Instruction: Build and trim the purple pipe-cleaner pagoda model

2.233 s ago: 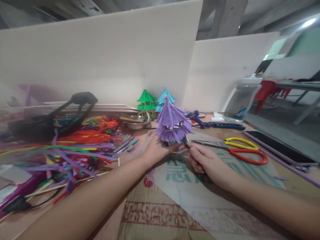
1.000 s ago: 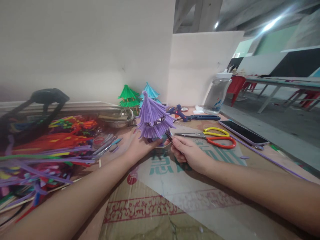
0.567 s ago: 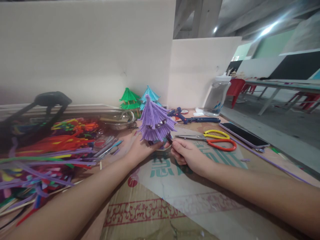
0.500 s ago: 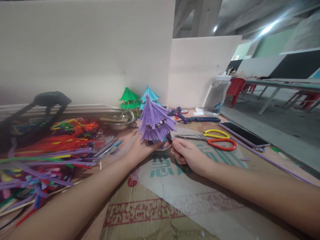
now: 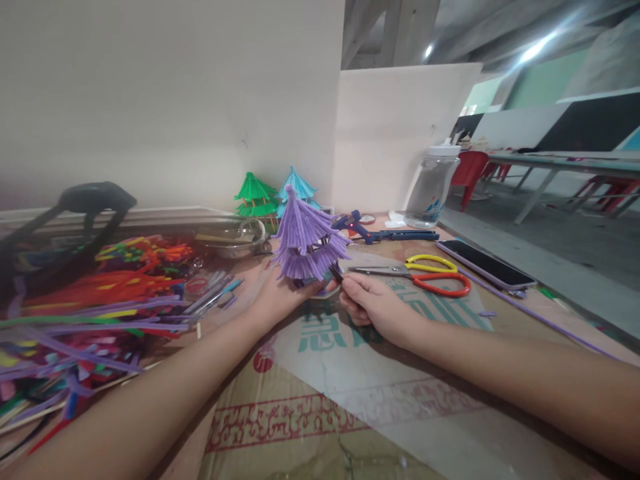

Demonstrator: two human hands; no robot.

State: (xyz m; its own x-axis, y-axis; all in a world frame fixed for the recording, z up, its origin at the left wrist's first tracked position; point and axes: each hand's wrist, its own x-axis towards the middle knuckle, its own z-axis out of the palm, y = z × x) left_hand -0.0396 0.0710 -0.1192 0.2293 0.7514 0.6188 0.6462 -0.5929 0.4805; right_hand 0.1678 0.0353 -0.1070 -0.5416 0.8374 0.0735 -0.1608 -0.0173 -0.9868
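A purple two-tiered pavilion model (image 5: 305,233) made of fuzzy stems stands upright at the middle of the table. My left hand (image 5: 287,297) grips its base from the left, with the fingers partly hidden under the lower tier. Pinched in my right hand (image 5: 367,300) is a dark thin tool (image 5: 336,272), whose tip touches or nearly touches the model's lower right edge. Scissors (image 5: 430,275) with yellow and red handles lie just beyond my right hand.
Green (image 5: 255,193) and blue (image 5: 295,185) models stand behind. A glue gun (image 5: 357,225), water bottle (image 5: 434,190) and phone (image 5: 485,263) lie back and right. Colourful stems (image 5: 105,293), a metal bowl (image 5: 235,245) and a blurred black object (image 5: 95,198) are left.
The whole view has shifted slightly. Both hands keep their hold, and the purple model and the dark tool stay in nearly the same place relative to each other.
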